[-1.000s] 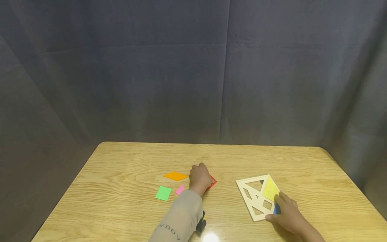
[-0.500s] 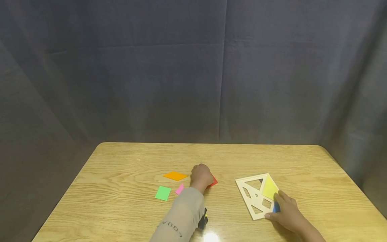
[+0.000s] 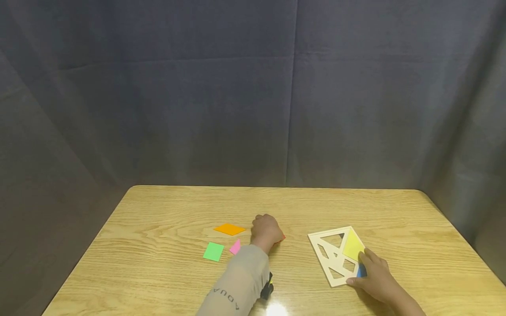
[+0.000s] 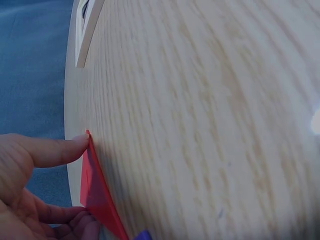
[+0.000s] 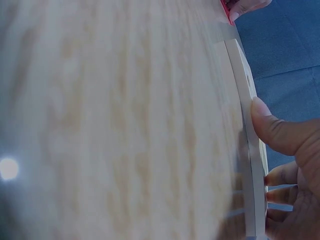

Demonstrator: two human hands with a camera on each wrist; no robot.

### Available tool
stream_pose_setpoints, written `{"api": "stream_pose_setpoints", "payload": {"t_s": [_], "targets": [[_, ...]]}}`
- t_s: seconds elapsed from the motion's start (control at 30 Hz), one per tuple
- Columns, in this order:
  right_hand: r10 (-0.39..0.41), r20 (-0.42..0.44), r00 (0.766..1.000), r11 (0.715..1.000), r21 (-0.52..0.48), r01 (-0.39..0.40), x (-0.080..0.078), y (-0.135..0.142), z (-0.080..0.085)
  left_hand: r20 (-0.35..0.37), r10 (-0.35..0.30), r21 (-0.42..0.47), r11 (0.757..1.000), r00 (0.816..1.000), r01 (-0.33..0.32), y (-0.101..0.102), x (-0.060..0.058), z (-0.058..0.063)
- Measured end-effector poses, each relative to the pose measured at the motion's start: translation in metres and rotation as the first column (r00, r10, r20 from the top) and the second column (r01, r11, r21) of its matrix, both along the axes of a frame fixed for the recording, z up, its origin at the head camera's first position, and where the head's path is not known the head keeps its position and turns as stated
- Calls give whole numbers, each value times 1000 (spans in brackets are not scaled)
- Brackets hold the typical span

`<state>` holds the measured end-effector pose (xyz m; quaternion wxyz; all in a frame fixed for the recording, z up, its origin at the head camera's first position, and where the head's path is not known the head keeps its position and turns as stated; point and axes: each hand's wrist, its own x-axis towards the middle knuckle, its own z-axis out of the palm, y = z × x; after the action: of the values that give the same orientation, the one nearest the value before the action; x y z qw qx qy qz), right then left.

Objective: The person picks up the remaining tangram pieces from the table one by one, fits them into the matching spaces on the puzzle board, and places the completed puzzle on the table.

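Note:
Near the middle of the table in the head view, my left hand (image 3: 266,230) covers most of a flat red puzzle piece (image 3: 283,237). The left wrist view shows the thumb at one corner of the red piece (image 4: 100,192) and the curled fingers at another, pinching it; it stands tilted close over the wood. My right hand (image 3: 375,276) grips the near right part of a cream puzzle board (image 3: 336,264), thumb along one edge, fingers at the other. Set in this board are a yellow piece (image 3: 352,246) and a blue piece (image 3: 361,270), partly under the hand; several cut-outs show bare.
Left of my left hand lie an orange parallelogram (image 3: 229,229), a green square (image 3: 213,251) and a pink piece (image 3: 235,247), partly hidden by the sleeve. A purple tip (image 4: 143,235) shows beside the red piece. Dark curtain (image 3: 221,109) hangs behind the wooden table (image 3: 158,281).
My left hand has shifted slightly right and turned over the red piece, so less of it shows in the head view. The right hand and board have stayed put.

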<state>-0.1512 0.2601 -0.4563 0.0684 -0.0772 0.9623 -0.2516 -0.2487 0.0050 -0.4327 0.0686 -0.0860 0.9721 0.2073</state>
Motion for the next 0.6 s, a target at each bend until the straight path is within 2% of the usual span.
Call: {"api": "stream_pose_setpoints", "payload": {"t_s": [0.17, 0.4, 0.6], "targets": [[4, -3, 1000, 1000, -8, -4, 1, 0, 1, 9, 5, 16, 1000, 1000, -5, 1, 1, 2], [1, 8, 1000, 1000, -18, -1, 1, 0, 1, 18, 49, 22, 999, 999, -49, 3, 0, 1], [7, 1, 1000, 1000, -18, -7, 1, 1, 1, 45, 40, -3, 999, 998, -40, 5, -5, 1]]}}
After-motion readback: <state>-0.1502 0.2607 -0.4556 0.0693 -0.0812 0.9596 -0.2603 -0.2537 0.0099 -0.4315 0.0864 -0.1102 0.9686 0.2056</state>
